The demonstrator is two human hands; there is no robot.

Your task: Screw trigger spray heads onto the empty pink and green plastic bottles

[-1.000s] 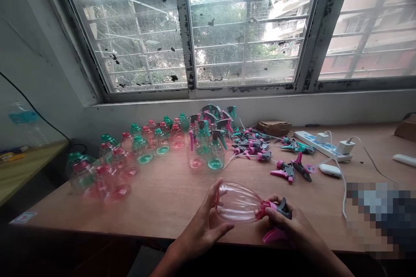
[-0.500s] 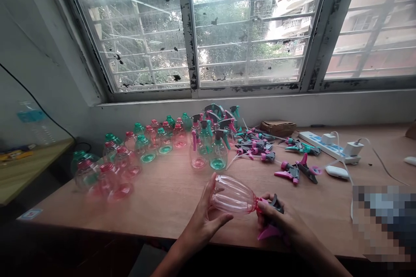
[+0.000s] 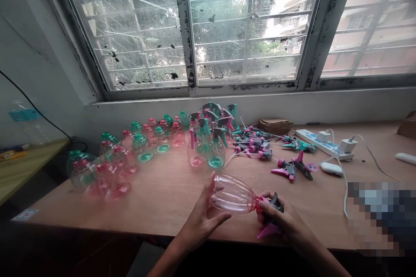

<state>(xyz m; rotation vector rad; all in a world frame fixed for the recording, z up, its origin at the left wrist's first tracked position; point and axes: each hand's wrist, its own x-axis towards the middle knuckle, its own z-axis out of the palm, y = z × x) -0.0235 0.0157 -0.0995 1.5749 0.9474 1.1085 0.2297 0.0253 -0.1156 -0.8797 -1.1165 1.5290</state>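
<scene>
A clear pink spray bottle [image 3: 232, 193] lies sideways above the table's front edge, its base to the left and its neck to the right. My left hand [image 3: 204, 214] cups the base end, with the fingers behind it and the thumb stretched out below. At the neck, my right hand [image 3: 276, 212] is closed around a pink and grey trigger sprayer [image 3: 269, 230]. The sprayer's head sits against the bottle's mouth; my fingers partly cover the joint, so its tightness cannot be seen. No straw shows clearly inside the bottle.
Pink and green bottles without tops [image 3: 118, 166] stand at the left. Bottles with sprayers fitted [image 3: 216, 151] stand mid-table, beside a pile of loose trigger sprayers [image 3: 253, 143]. Farther right are a power strip [image 3: 321, 143], a white case [image 3: 331, 169] and a cable [image 3: 345, 194].
The whole view has shifted slightly, so the table things appear a little farther left and higher. Both hands keep their hold on the bottle and sprayer, with hardly any visible movement.
</scene>
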